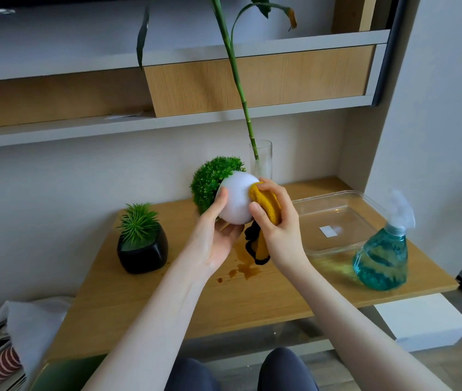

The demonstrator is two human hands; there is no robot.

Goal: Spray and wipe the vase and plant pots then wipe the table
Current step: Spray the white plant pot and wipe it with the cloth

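Observation:
My left hand (217, 235) grips a round white plant pot (237, 200) above the wooden table (167, 300), tipped so its bushy green plant (213, 179) points away to the left. My right hand (276, 221) holds a yellow cloth with a black edge (265, 206) pressed against the pot's right side; the cloth's tail hangs below. A black pot with a spiky plant (142, 248) stands at the table's left. A clear glass vase (261, 160) with a tall green stalk stands behind the white pot. A spray bottle of blue liquid (382, 258) stands at the right.
A clear plastic container (334, 221) lies on the table between the vase and the spray bottle. Brown liquid drops (244, 270) mark the table under my hands. Shelves run along the wall above. Bags and folded fabric sit on the floor at the left.

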